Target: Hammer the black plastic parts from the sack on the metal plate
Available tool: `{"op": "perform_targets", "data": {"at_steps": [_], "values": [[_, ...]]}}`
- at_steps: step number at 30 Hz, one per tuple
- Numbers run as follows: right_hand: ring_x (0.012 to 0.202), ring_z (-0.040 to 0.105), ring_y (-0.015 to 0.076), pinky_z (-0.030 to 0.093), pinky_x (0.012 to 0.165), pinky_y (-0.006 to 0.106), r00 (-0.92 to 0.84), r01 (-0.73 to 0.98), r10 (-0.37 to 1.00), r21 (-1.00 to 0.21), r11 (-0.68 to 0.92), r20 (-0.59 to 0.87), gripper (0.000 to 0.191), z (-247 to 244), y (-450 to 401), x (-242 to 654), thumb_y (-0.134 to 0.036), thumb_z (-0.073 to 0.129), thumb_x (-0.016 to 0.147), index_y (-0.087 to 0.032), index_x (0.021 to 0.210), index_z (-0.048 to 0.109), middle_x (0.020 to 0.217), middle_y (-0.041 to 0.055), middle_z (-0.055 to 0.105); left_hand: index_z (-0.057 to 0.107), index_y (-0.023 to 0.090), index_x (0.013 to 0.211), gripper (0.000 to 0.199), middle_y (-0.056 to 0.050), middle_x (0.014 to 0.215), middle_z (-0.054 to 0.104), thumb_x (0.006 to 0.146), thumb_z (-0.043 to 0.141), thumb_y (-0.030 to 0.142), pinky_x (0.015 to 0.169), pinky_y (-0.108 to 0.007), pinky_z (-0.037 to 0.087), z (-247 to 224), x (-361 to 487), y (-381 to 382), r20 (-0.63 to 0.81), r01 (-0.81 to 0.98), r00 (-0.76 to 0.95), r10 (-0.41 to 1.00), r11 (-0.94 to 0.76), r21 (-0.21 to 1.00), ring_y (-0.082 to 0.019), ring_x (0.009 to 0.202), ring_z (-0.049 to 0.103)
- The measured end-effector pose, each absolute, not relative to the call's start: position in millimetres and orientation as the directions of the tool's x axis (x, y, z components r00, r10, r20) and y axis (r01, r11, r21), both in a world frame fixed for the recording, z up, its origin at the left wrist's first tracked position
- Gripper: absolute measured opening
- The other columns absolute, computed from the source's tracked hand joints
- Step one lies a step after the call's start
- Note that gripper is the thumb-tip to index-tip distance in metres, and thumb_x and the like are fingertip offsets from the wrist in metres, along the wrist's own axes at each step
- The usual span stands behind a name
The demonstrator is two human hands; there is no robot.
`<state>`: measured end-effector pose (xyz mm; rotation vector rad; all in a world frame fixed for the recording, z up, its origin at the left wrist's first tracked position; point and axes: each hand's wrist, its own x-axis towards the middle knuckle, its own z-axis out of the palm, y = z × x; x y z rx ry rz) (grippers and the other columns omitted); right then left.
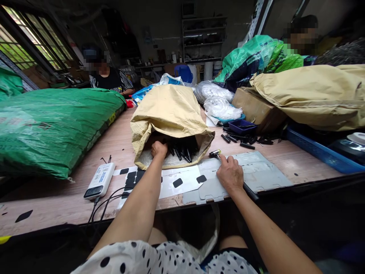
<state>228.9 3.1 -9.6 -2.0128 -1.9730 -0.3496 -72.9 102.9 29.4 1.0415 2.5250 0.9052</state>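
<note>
My left hand [159, 149] is inside the mouth of a beige sack [169, 108], its fingers curled at the left side of a pile of black pen-like pieces [184, 148]. Whatever those fingers hold, if anything, is hidden. My right hand [230, 174] is closed round a small hammer [251, 191], resting over a grey board [261, 171]. The hammer's head points toward the sack, and its handle sticks out under my wrist. Between my arms, black rounded patches [177, 183] lie on white paper [168, 191].
A white power bank [99, 180] with black cables lies left, beside a bulging green sack [57, 129]. More black pieces [247, 145], a purple tray [242, 126], a cardboard box [256, 106] and a blue crate [313, 146] are right. Two people sit across the table.
</note>
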Motion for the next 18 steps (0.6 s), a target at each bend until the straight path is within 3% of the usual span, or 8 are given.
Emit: {"op": "perform_targets", "data": {"at_steps": [3,6,10,13,18], "values": [[0.092,0.052,0.0243,0.033,0.071,0.034,0.028,0.999,0.924,-0.046,-0.011,0.382,0.042,-10,2,229,-0.019,0.046,0.094,-0.022,0.133,0.061,0.102,0.0111,0.058,0.072,0.011,0.097,0.024,-0.027,0.115,0.069,0.079,0.075,0.028,0.087,-0.05,0.052,33,-78,85,0.026,0.569,-0.71,0.703,0.552,0.61,-0.043,0.111,0.067],[0.092,0.052,0.0244,0.033,0.071,0.034,0.025,0.999,0.92,-0.047,-0.007,0.39,0.042,-10,2,229,-0.019,0.046,0.095,-0.021,0.134,0.06,0.102,0.0115,0.057,0.071,0.017,0.103,0.023,-0.018,0.116,0.07,0.085,0.069,0.031,0.09,-0.043,0.05,36,-75,49,0.122,0.636,-0.663,0.739,0.469,0.613,-0.034,0.11,0.066],[0.092,0.051,0.0241,0.033,0.071,0.034,0.026,0.999,0.921,-0.049,-0.008,0.389,0.042,-11,2,229,-0.02,0.049,0.093,-0.022,0.133,0.061,0.102,0.0116,0.057,0.07,0.022,0.1,0.019,-0.005,0.1,0.071,0.09,0.066,0.037,0.083,-0.032,0.049,29,-53,-13,0.303,0.742,-0.31,0.901,0.03,0.67,-0.021,0.091,0.065],[0.091,0.05,0.024,0.033,0.071,0.033,0.026,0.999,0.918,-0.045,-0.009,0.396,0.042,-12,2,229,-0.02,0.049,0.093,-0.022,0.133,0.061,0.102,0.0116,0.057,0.07,0.023,0.099,0.016,-0.003,0.097,0.07,0.089,0.067,0.036,0.078,-0.03,0.048,16,-34,-48,0.272,0.691,-0.074,0.96,-0.147,0.708,-0.02,0.088,0.062],[0.092,0.051,0.024,0.032,0.071,0.034,0.025,0.999,0.911,-0.048,-0.006,0.411,0.041,-14,1,231,-0.02,0.047,0.094,-0.022,0.132,0.062,0.101,0.0113,0.058,0.071,0.023,0.094,0.012,-0.002,0.095,0.068,0.082,0.072,0.026,0.083,-0.032,0.046,2,-21,-61,0.224,0.723,0.047,0.974,-0.187,0.665,-0.021,0.095,0.06]]}}
